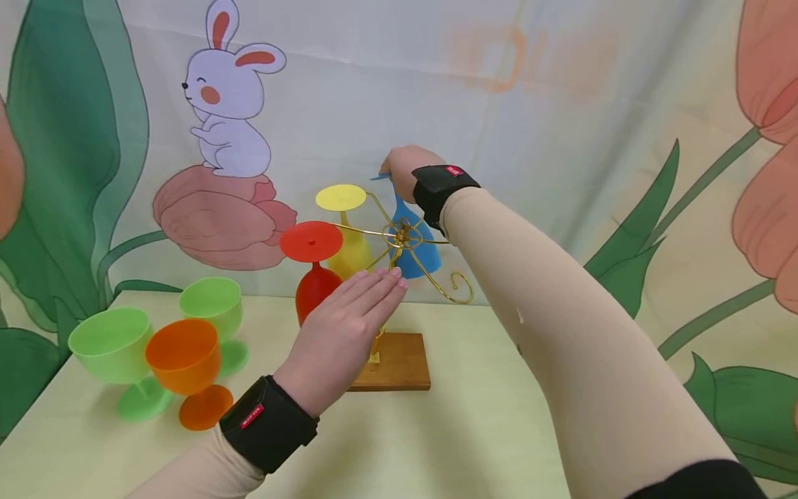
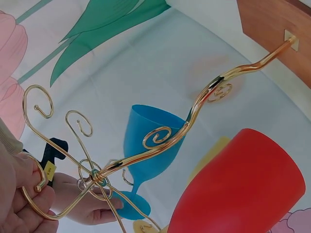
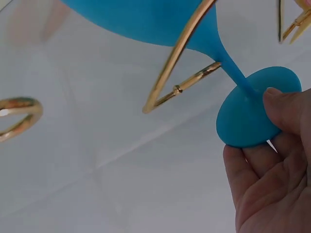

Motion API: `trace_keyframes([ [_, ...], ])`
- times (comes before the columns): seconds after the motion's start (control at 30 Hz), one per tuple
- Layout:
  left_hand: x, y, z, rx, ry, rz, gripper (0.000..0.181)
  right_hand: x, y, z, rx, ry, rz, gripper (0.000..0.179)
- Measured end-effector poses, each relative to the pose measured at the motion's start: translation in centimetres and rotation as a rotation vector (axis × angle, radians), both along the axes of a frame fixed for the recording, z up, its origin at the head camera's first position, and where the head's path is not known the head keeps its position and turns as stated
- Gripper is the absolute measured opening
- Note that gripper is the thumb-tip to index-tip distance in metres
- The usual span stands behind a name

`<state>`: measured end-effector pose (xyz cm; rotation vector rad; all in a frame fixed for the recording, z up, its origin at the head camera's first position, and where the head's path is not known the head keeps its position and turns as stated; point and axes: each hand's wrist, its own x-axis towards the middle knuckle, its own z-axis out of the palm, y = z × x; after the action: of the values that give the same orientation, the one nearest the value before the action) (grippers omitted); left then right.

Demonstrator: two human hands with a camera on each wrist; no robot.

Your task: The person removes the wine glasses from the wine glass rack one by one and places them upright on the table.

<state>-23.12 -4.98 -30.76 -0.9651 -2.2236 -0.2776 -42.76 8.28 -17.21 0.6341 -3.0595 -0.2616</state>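
A gold wire goblet rack (image 1: 402, 235) with curled arms stands on a wooden base (image 1: 402, 360). My left hand (image 1: 346, 326) is at its front arm; in the left wrist view, thumb and fingers lie either side of the curled hook (image 2: 41, 187). My right hand (image 1: 405, 170) reaches behind the rack and pinches the foot of an upside-down blue goblet (image 1: 414, 249) between thumb and fingers (image 3: 243, 179). The goblet's stem is right at a wire hook (image 3: 194, 77). A red goblet (image 1: 314, 287) and a yellow goblet (image 1: 350, 253) hang bowl-down on the left side.
Two green goblets (image 1: 112, 346) and an orange goblet (image 1: 183, 357) stand upright at the table's left. Behind the table (image 1: 486, 430) hangs a cloth (image 1: 374, 83) printed with a rabbit and flowers. A free curled arm (image 1: 461, 294) sticks out at the rack's right.
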Motion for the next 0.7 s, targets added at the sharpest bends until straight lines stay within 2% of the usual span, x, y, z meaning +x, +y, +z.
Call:
trace_keyframes([
  [0.13, 0.1, 0.2, -0.1, -0.001, -0.006, -0.004, 0.060, -0.5, 0.6, -0.4, 0.006, -0.022, -0.031, 0.040],
  [0.33, 0.3, 0.5, -0.2, 0.006, -0.005, -0.007, 0.059, -1.2, 2.4, -0.6, -0.006, -0.008, -0.074, 0.038],
  [0.53, 0.4, 0.4, -0.1, 0.025, 0.032, -0.013, 0.056, -1.5, 4.1, 0.0, -0.089, -0.020, -0.161, 0.042],
  [0.7, 0.4, 0.0, -0.1, 0.031, 0.029, -0.008, 0.055, -1.5, 5.9, 0.4, -0.137, -0.012, -0.199, 0.038],
])
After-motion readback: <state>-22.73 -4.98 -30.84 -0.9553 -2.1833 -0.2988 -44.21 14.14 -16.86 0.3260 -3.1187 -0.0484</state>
